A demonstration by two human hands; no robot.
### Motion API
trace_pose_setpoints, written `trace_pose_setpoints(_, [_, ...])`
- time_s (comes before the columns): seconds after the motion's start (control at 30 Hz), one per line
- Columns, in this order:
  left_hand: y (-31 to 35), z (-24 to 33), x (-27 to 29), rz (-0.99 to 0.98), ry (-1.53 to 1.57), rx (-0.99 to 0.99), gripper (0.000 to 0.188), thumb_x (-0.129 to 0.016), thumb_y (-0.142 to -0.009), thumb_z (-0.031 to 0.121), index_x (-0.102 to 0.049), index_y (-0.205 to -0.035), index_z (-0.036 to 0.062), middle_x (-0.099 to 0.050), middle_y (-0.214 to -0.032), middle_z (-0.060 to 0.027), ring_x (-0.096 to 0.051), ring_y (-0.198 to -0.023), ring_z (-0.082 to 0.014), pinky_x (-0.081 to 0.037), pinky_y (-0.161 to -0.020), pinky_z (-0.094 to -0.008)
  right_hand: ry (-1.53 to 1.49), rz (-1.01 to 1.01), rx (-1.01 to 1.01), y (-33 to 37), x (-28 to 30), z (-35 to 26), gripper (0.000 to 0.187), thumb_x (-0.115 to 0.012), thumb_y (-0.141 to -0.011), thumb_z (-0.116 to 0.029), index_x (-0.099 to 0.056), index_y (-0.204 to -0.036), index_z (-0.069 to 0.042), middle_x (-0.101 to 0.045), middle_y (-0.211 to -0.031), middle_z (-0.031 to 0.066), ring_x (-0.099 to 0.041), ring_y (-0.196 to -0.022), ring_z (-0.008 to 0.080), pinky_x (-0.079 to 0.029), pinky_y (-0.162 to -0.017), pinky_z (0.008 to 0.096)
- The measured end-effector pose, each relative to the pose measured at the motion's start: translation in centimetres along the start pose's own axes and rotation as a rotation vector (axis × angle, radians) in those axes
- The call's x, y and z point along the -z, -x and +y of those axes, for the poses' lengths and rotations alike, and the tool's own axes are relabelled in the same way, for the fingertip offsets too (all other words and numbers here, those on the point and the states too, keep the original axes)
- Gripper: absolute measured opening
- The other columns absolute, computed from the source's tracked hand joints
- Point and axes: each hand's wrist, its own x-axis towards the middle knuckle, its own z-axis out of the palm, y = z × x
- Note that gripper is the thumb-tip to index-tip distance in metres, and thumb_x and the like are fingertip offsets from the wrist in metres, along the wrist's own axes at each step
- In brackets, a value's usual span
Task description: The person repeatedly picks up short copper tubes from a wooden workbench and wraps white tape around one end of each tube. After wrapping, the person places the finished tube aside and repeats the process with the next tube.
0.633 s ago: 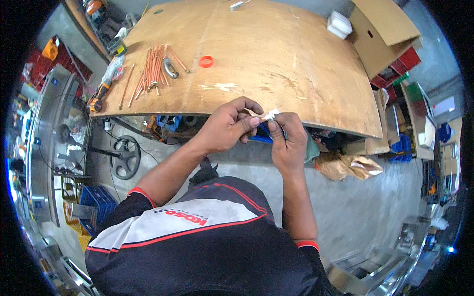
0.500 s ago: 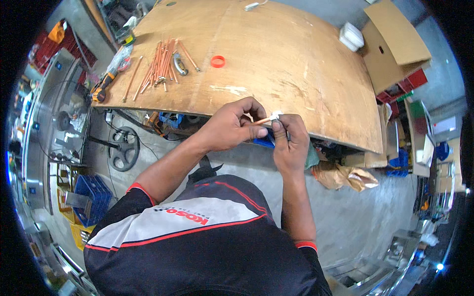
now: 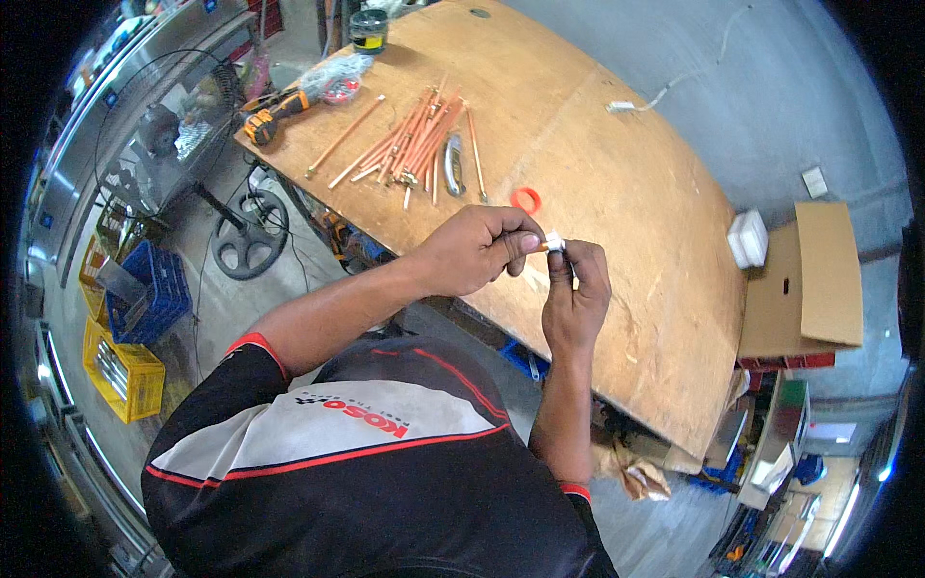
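Note:
Above the near edge of the table, my left hand [image 3: 477, 252] is closed in a pinch on a copper tube [image 3: 543, 248]; only a short stretch of it shows between the fingers. At the tube's end is a small white piece [image 3: 554, 240], perhaps tape, too small to make out. My right hand [image 3: 576, 294] pinches at this white end with thumb and forefinger, close to the left fingertips. Beyond my hands, a red-orange ring [image 3: 526, 200] lies on the table. Farther left is a pile of copper tubes [image 3: 424, 140] with a grey utility knife [image 3: 454, 164] beside it.
The wooden table [image 3: 617, 231] carries a cordless drill [image 3: 270, 118], a plastic bag [image 3: 337, 75] and a dark jar [image 3: 368, 34] at its left. Right, a white box [image 3: 748, 239] sits near an open carton [image 3: 800, 289]. A fan [image 3: 159, 132] and crates [image 3: 147, 289] stand left on the floor.
The view has turned, so the table and tubes now sit farther right. My left fingers have come closer to the white end, leaving less tube showing. Both hands keep their pinch.

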Motion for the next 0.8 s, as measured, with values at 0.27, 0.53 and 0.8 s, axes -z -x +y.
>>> trace_pose_setpoints(0.27, [-1.8, 0.5, 6.5, 0.006, 0.141, 0.093, 0.02, -0.066, -0.094, 0.02, -0.058, -0.101, 0.0033, -0.057, -0.076, 0.0007, -0.048, -0.06, -0.0066, -0.04, -0.052, -0.0225, -0.228, -0.112, 0.01, -4.7, -5.4, 0.4, 0.008, -0.068, -0.088, -0.006, -0.066, -0.094, -0.001, -0.059, -0.085, 0.009, -0.057, -0.072, 0.0191, -0.046, -0.064, 0.0309])
trace_pose_setpoints(0.53, [-4.8, -2.2, 7.4, 0.285, -0.116, -0.046, 0.024, -0.062, -0.097, 0.025, -0.061, -0.101, 0.0016, -0.058, -0.072, -0.0015, -0.05, -0.059, -0.0071, -0.042, -0.053, -0.0249, -0.206, -0.184, 0.045, -8.8, -7.6, 2.1, 0.007, -0.067, -0.089, -0.005, -0.067, -0.094, -0.001, -0.059, -0.085, 0.0096, -0.058, -0.074, 0.019, -0.046, -0.066, 0.0299])
trace_pose_setpoints(0.8, [-8.3, -0.1, 5.4, 0.212, 0.157, 0.137, 0.028, -0.056, -0.1, 0.034, -0.056, -0.092, 0.0074, -0.06, -0.071, -0.0014, -0.047, -0.048, -0.0068, -0.037, -0.045, -0.0218, -0.384, -0.23, 0.027, -11.9, -6.2, 6.7, 0.008, -0.066, -0.09, -0.007, -0.068, -0.095, -0.001, -0.059, -0.087, 0.0106, -0.059, -0.077, 0.0199, -0.046, -0.067, 0.0303])
